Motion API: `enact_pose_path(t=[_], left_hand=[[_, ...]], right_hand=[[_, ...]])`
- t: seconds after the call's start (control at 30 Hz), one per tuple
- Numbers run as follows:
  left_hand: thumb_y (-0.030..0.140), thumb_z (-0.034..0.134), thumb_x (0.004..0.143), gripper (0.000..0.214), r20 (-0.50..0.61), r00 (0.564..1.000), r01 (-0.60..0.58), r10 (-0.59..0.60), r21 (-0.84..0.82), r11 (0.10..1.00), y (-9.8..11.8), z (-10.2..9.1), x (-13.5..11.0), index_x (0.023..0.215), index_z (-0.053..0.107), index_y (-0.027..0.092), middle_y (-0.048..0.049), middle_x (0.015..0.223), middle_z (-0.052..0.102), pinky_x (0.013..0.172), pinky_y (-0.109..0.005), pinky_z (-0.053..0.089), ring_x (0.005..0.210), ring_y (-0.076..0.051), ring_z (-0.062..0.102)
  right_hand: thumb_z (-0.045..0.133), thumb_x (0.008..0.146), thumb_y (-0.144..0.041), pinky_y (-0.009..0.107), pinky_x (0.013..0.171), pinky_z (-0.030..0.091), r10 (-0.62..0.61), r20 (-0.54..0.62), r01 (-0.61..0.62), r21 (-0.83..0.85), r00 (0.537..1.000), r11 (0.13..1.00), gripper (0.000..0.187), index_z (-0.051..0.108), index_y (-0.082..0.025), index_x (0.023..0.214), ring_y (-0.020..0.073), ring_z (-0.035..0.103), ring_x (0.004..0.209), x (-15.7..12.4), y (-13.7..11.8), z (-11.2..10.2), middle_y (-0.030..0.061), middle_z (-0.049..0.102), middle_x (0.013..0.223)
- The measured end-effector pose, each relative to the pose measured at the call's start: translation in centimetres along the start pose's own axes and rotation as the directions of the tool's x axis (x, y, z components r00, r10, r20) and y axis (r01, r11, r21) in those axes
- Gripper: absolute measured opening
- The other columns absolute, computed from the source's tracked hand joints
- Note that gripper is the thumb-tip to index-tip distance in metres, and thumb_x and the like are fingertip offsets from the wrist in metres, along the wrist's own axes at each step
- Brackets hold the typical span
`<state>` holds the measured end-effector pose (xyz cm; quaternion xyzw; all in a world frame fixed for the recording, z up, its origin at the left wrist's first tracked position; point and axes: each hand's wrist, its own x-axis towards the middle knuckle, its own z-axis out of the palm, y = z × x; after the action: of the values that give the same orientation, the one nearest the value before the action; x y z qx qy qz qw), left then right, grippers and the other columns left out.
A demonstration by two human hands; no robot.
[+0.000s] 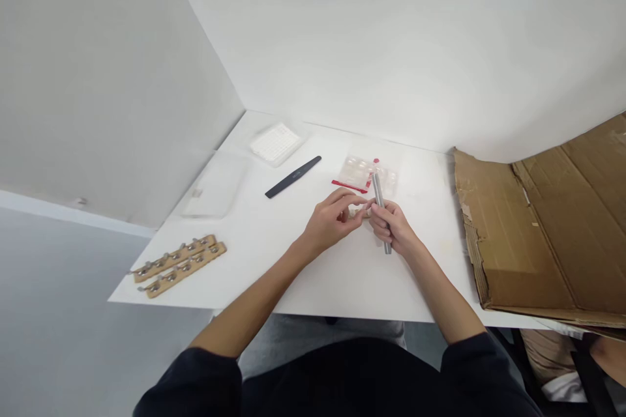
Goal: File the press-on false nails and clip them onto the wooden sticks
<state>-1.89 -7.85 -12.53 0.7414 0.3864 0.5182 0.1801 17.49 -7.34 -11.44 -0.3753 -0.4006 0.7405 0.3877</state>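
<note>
My right hand (394,228) is closed around a slim grey metal tool (381,208), which stands tilted with its upper end pointing away from me. My left hand (332,220) meets it at the middle of the white table (274,273), fingers pinched on a small pale piece (356,212) that is too small to name. Just beyond the hands lies a clear plastic pack with a red strip (364,174).
A black nail file (293,177) lies left of the pack. A white gridded box (275,143) and a clear lid (214,190) sit at the back left. Two wooden strips with metal pieces (178,265) lie near the left edge. An opened cardboard box (542,234) fills the right side.
</note>
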Motion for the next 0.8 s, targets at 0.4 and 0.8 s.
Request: enact_pose_path(t=[0.4, 0.8], left_hand=[[0.034, 0.073, 0.088, 0.012, 0.412, 0.834, 0.296, -0.367, 0.226, 0.928, -2.0, -5.0, 1.8, 0.092, 0.074, 0.023, -0.0037, 0.100, 0.072, 0.061, -0.029, 0.044, 0.066, -0.014, 0.058], [0.037, 0.069, 0.088, 0.015, 0.473, 0.787, 0.292, -0.396, 0.280, 0.914, -2.3, -4.8, 1.8, 0.092, 0.076, 0.023, -0.0047, 0.097, 0.072, 0.062, -0.030, 0.044, 0.068, -0.016, 0.058]], right_hand=[[0.085, 0.079, -0.047, 0.018, 0.032, 0.020, -0.182, -0.307, 0.181, -0.031, 0.934, 0.983, 0.036, 0.070, -0.018, 0.094, 0.0055, 0.028, 0.041, 1.2, -0.8, -2.6, -0.0101, 0.038, 0.057], [0.084, 0.080, -0.047, 0.019, 0.032, 0.020, -0.181, -0.291, 0.176, -0.046, 0.939, 0.983, 0.035, 0.072, -0.018, 0.096, 0.0056, 0.028, 0.042, 1.2, -0.7, -2.7, -0.0099, 0.039, 0.058]])
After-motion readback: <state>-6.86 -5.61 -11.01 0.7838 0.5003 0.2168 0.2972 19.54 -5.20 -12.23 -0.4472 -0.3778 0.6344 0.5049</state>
